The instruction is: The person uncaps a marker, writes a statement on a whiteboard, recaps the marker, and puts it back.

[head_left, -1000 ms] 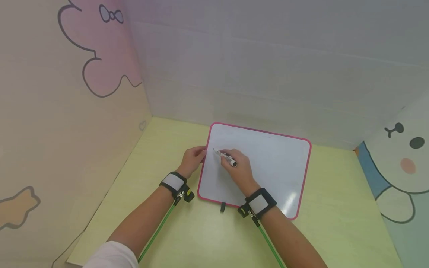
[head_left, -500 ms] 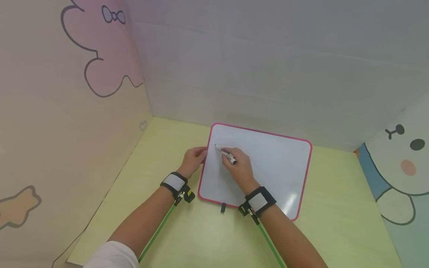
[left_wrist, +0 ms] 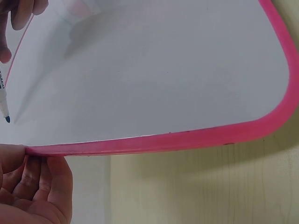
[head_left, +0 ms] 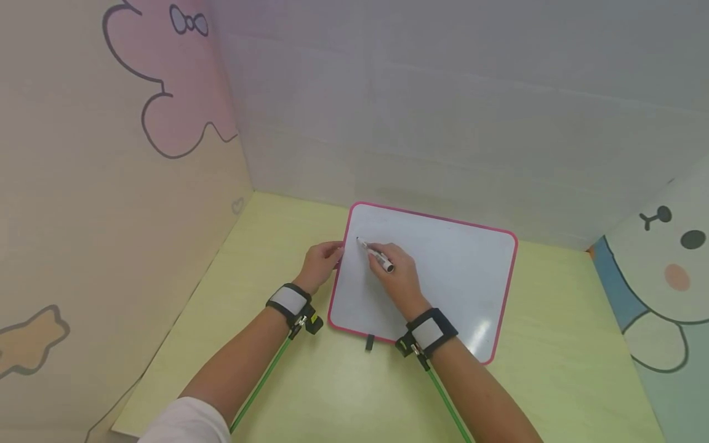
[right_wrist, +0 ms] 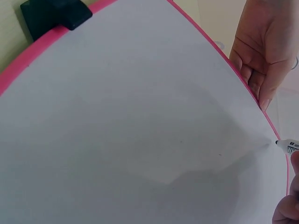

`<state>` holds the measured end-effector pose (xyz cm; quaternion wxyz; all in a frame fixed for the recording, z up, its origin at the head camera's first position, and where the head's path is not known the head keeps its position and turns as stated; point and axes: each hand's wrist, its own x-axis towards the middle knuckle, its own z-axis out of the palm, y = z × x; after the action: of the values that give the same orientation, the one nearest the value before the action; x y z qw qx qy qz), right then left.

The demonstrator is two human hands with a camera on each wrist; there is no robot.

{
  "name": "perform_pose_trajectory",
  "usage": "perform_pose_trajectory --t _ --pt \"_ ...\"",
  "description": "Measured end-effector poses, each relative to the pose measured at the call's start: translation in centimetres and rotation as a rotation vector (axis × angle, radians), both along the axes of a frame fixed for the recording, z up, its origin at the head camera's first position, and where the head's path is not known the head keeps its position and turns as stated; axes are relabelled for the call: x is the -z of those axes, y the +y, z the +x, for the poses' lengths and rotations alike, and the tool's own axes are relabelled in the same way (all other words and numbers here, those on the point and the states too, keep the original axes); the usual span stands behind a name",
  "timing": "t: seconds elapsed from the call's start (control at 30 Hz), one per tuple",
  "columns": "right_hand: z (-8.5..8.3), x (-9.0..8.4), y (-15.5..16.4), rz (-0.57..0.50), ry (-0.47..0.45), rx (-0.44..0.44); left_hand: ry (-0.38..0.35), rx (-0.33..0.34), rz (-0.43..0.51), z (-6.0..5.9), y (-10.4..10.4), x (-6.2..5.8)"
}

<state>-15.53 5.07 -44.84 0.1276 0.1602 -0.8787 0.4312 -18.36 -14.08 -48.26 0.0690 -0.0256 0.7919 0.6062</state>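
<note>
A whiteboard (head_left: pixel 443 271) with a pink frame stands tilted on the pale yellow table. My left hand (head_left: pixel 320 266) grips its left edge, thumb on the near side and fingers curled behind the frame, as the left wrist view shows. My right hand (head_left: pixel 396 274) pinches a white marker (head_left: pixel 382 261) with a dark end. The marker's dark tip (left_wrist: pixel 7 120) is uncapped and points at the upper left of the board; whether it touches the surface I cannot tell. In the right wrist view, part of my right hand (right_wrist: pixel 289 205) shows at the lower right.
A black tab (head_left: pixel 369 343) sits on the board's lower edge. Behind the board rises a plain grey wall (head_left: pixel 443 135). Painted walls flank the table (head_left: pixel 310 394) left and right. Each wrist wears a strap with a camera and a green cable.
The marker tip has moved a little up the board along with small motion of my right hand. My left hand keeps its grip on the edge.
</note>
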Motion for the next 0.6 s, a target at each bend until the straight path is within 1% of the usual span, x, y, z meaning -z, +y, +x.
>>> perform_pose_trajectory --t 0.23,0.6 --pt "-0.12 -0.15 0.13 0.008 -0.005 -0.001 0.010 -0.006 0.001 -0.14 0.09 0.29" --pt "-0.23 -0.09 0.34 0.044 -0.030 0.001 0.010 -0.005 -0.007 0.04 0.12 -0.03"
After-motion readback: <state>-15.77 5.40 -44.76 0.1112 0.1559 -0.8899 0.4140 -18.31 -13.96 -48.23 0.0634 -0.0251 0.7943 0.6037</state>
